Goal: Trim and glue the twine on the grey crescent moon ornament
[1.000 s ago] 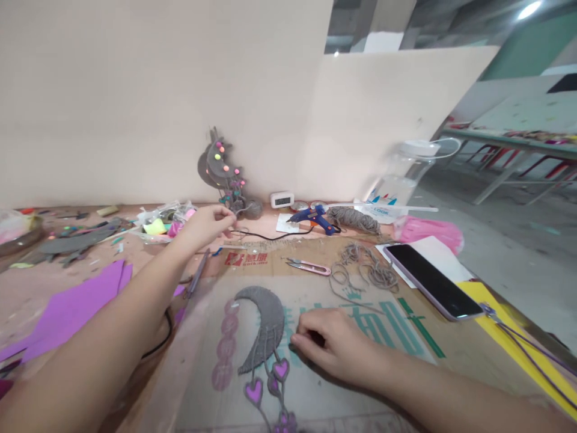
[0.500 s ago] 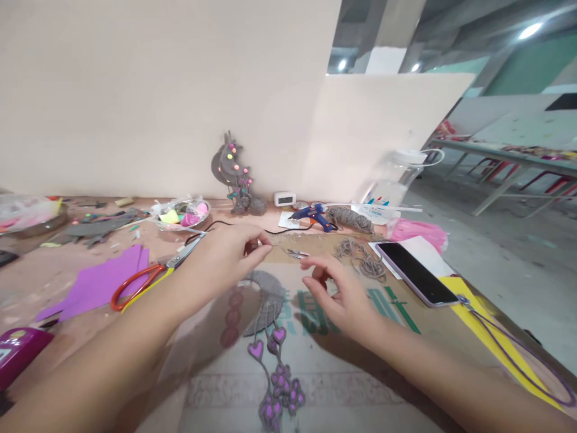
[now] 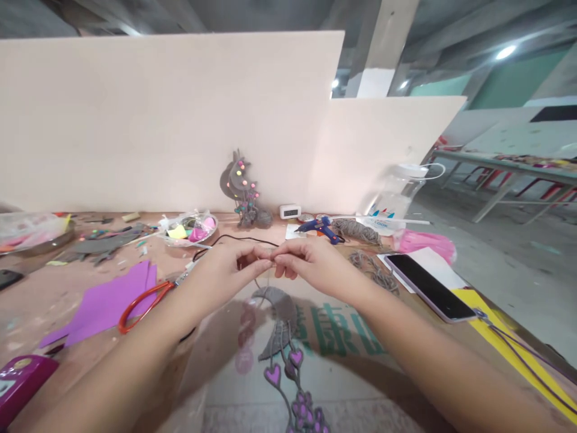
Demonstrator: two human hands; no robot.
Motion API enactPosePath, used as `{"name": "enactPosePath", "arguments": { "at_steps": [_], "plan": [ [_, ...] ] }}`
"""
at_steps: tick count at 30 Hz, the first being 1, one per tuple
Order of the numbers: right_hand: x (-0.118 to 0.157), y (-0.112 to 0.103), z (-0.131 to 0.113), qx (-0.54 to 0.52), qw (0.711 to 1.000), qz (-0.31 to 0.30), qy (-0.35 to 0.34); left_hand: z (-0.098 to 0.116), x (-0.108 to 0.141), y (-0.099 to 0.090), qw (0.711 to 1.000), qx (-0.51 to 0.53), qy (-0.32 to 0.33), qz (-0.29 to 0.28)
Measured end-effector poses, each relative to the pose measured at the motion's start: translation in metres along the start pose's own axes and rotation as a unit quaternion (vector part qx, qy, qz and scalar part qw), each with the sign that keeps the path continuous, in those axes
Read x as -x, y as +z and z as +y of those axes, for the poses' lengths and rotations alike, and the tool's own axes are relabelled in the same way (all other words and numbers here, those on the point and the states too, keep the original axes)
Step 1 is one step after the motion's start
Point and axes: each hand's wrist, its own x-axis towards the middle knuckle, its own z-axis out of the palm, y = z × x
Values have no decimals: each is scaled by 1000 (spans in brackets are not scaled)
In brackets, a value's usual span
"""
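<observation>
My left hand (image 3: 232, 267) and my right hand (image 3: 313, 264) meet fingertip to fingertip above the board, both in a pinch. Thin grey yarn (image 3: 256, 284) runs up from a grey crescent moon ornament (image 3: 283, 308) to the pinched fingers; its ends are hidden there. The crescent lies flat on a printed cardboard sheet (image 3: 342, 358). Cords hang from its lower side, bearing purple-filled heart pendants (image 3: 273, 375) and a cluster of purple flowers (image 3: 304, 412), partly cut off by the bottom edge.
Orange-handled scissors (image 3: 135, 310) and purple sheets (image 3: 103, 300) lie left. Behind stand a decorated moon piece (image 3: 238, 180), a small clock (image 3: 290, 211), a blue glue gun (image 3: 320, 228) and grey yarn bundles (image 3: 356, 230). A phone (image 3: 430, 288) and water bottle (image 3: 396, 186) are right.
My right hand has moved left and closed its fingers against my left hand's fingertips. The view has tilted upward a little, so things sit lower in the picture.
</observation>
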Motion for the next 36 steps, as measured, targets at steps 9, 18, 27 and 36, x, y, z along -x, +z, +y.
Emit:
{"name": "enactPosePath", "arguments": {
  "at_steps": [9, 18, 27, 36],
  "plan": [
    [2, 16, 15, -229, 971, -31, 55, -12, -5, -3, 988, 127, -61, -61],
    [5, 31, 24, -416, 898, -94, 110, -20, -7, -1, 961, 253, -84, -72],
    [2, 28, 35, -330, 936, -85, 86, -24, -8, -4, 955, 275, -83, -76],
    [2, 8, 23, -185, 977, -82, 73, -23, -7, -7, 971, 198, -131, -42]
  ]
}}
